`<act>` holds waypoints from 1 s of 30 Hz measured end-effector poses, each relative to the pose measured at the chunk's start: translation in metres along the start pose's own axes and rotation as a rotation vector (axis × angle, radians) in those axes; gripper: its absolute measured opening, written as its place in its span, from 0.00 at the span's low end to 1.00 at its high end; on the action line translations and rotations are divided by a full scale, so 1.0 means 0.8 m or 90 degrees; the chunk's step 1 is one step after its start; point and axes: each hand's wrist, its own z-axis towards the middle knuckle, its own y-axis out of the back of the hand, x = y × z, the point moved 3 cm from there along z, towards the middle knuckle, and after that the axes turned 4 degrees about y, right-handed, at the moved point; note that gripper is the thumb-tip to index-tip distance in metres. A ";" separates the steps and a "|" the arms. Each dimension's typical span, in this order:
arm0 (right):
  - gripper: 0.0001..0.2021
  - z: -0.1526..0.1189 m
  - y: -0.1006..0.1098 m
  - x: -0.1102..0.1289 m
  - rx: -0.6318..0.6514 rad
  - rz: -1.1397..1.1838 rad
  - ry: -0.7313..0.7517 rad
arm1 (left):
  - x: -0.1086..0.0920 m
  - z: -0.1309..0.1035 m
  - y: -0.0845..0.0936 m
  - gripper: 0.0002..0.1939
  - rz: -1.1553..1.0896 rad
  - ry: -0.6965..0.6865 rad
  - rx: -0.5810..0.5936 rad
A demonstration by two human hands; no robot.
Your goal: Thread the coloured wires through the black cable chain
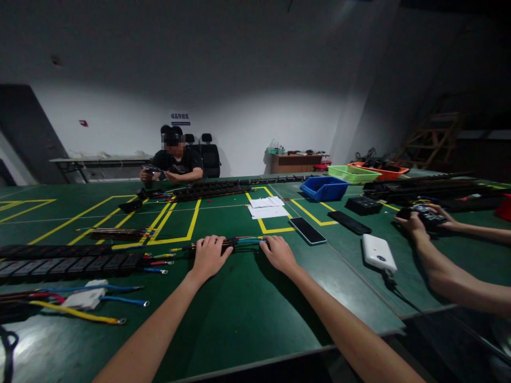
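Observation:
A short bundle of wires (pixel 245 241) with yellow, red, green and blue ends lies across the green table in front of me. My left hand (pixel 209 254) is curled over its dark sleeved part from above, fingers bent around it. At the bundle's right end my right hand (pixel 279 254) pinches the coloured wire tips, which its fingers partly hide. Left of my left hand, thin wire ends with yellow insulation stick out of the same bundle. A similar bundle of wires (pixel 120 233) rests farther left, apart from both hands.
Black socket strips (pixel 75 266) with lugged wires lie on the left. Ahead are white papers (pixel 268 208), a phone (pixel 307 230) and a blue bin (pixel 324 188). A white power bank (pixel 378 252) lies right, near a co-worker's hands (pixel 419 223). Another person (pixel 175 159) sits opposite.

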 end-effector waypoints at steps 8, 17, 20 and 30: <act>0.19 0.000 -0.002 -0.003 -0.003 0.001 -0.002 | 0.001 0.000 -0.002 0.25 0.007 0.001 -0.003; 0.18 0.001 0.003 -0.013 -0.136 0.092 -0.113 | 0.005 0.001 -0.006 0.25 -0.012 -0.009 -0.011; 0.19 0.001 0.007 -0.018 -0.111 0.071 -0.154 | 0.004 0.000 -0.005 0.26 -0.012 -0.009 -0.007; 0.20 0.002 -0.002 -0.011 0.000 0.079 -0.106 | 0.002 0.000 -0.001 0.25 -0.007 -0.002 0.000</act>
